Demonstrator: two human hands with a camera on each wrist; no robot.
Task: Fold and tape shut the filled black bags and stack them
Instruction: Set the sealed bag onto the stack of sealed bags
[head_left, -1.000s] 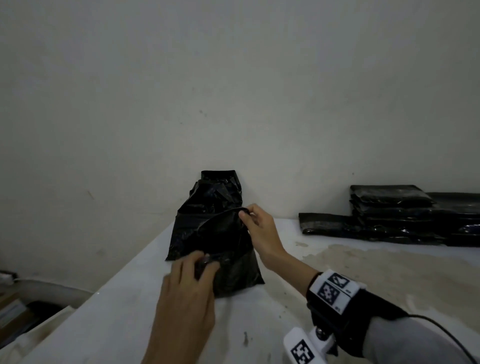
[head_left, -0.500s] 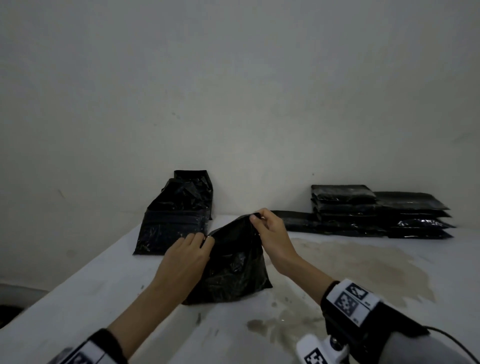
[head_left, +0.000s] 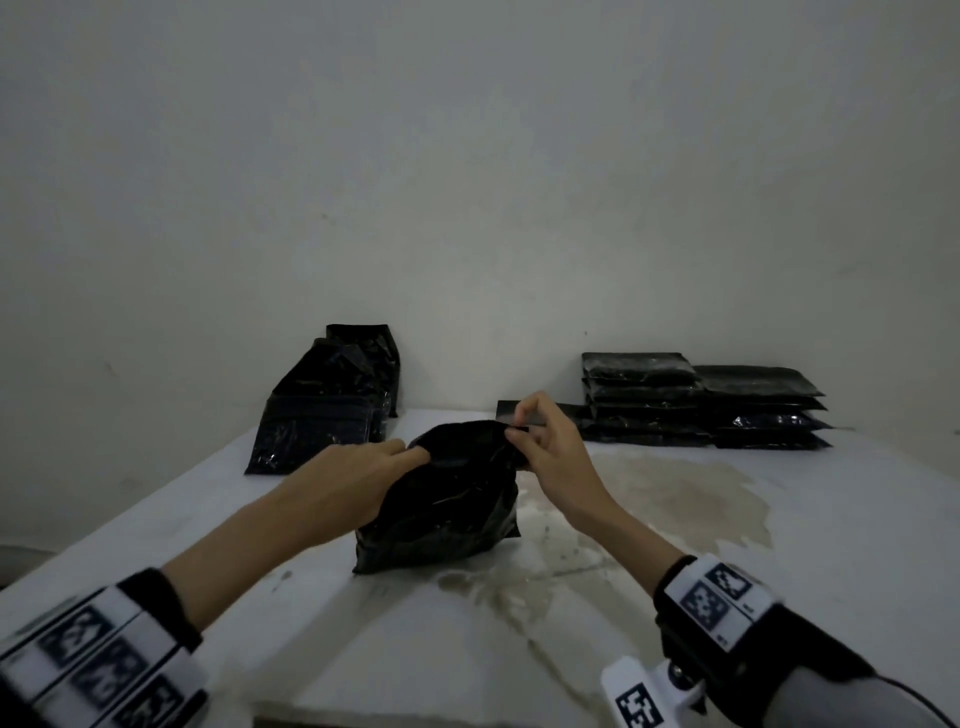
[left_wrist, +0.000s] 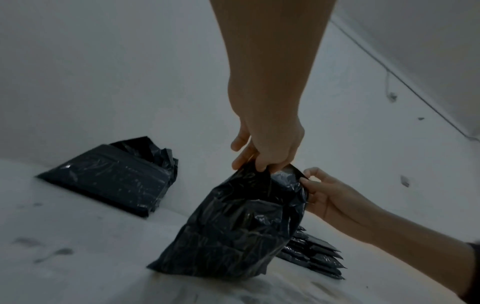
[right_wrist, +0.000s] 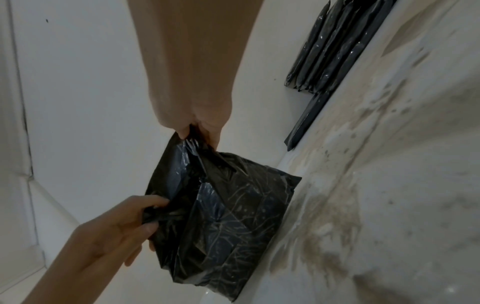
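Left hand (head_left: 358, 478) and right hand (head_left: 550, 447) each pinch the black bag (head_left: 441, 509) top, upright on the table (head_left: 779, 545); no legible labelling.

A white tabletop (head_left: 779, 597) ran up to a plain pale wall (head_left: 467, 182). A broad brownish stain (head_left: 670, 493) spread across the tabletop, well short of the wall, with smaller dark specks and a thin crack-like line (head_left: 545, 660) nearer than the stain. In the right wrist view the same stain (right_wrist: 345, 205) showed as mottled tan and grey patches. The wall carried a few small dark marks (head_left: 324, 215). In the left wrist view a thin dark line (left_wrist: 405, 82) ran slantwise across the wall, and small chipped spots (left_wrist: 404, 181) sat below that line. At the tabletop's left edge a darker, lower area (head_left: 21, 551) could be seen, too dim to make out.
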